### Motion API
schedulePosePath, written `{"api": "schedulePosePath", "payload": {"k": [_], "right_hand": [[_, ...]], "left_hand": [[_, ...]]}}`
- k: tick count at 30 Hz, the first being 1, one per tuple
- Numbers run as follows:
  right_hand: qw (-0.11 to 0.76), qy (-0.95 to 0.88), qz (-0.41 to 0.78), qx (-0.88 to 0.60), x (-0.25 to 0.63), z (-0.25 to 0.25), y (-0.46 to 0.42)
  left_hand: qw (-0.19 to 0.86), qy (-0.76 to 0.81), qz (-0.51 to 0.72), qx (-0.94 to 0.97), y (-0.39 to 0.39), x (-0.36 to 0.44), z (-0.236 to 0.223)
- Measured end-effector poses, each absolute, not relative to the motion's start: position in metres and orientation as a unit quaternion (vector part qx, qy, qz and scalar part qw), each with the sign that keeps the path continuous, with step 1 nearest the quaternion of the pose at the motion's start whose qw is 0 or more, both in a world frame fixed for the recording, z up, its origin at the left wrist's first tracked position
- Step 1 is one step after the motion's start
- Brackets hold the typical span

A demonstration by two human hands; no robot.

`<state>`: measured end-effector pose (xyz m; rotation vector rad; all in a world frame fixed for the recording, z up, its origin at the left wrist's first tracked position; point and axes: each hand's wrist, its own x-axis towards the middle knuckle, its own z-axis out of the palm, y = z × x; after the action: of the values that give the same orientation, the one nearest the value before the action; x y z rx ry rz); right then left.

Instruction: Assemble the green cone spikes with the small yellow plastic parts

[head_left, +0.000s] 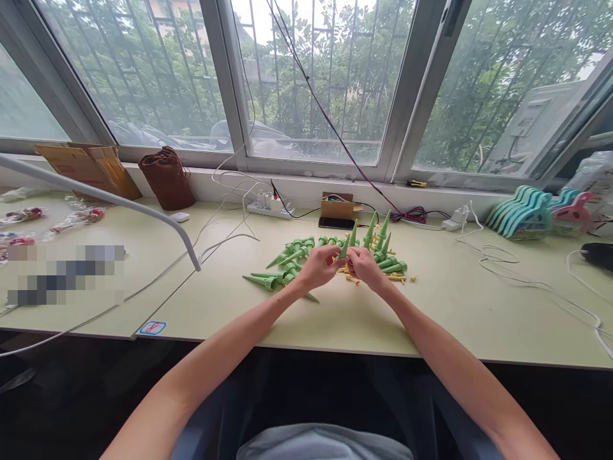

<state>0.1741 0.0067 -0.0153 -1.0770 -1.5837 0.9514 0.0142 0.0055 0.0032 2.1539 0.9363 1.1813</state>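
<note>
My left hand [320, 267] is closed around a green plant-watering spike [344, 248], its pointed end up. Right beside it, my right hand [364, 265] is pinched shut against the lower part of the spike; whatever is between its fingers is hidden. To the left lie several loose green spikes [266, 281] on their sides. Behind my hands and to the right, other green spikes [384, 225] stand point up, with more lying at their foot. Small yellow plastic pieces [396, 278] are scattered on the table around and under my right hand.
On the pale table [460, 306], a phone [337, 223] and a small cardboard box [337, 206] sit behind the spikes. A power strip [271, 206] trails cables. Turquoise hangers [522, 214] are at right, a brown pouch [166, 179] at left. A grey curved bar [143, 206] crosses the left side.
</note>
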Motion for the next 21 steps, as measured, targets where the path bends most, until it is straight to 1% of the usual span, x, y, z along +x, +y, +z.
{"api": "schedulePosePath", "payload": {"k": [4, 8, 10, 13, 21], "right_hand": [[0.482, -0.679, 0.326, -0.449, 0.1742, -0.0128, 0.0049], [0.489, -0.717, 0.238, -0.436, 0.1736, -0.0084, -0.0004], [0.491, -0.727, 0.21, -0.431, 0.173, -0.0075, -0.0022], [0.491, -0.73, 0.198, -0.432, 0.172, -0.0085, -0.0025], [0.483, -0.726, 0.179, -0.455, 0.1686, -0.0134, -0.0007]], "left_hand": [[0.438, 0.32, 0.409, 0.734, 0.0049, 0.0124, 0.0054], [0.627, 0.286, 0.37, 0.623, 0.0097, 0.0089, 0.0053], [0.687, 0.283, 0.35, 0.571, 0.0121, 0.0078, 0.0055], [0.707, 0.289, 0.341, 0.548, 0.013, 0.0076, 0.0065], [0.616, 0.331, 0.373, 0.61, 0.0112, 0.0118, 0.0045]]}}
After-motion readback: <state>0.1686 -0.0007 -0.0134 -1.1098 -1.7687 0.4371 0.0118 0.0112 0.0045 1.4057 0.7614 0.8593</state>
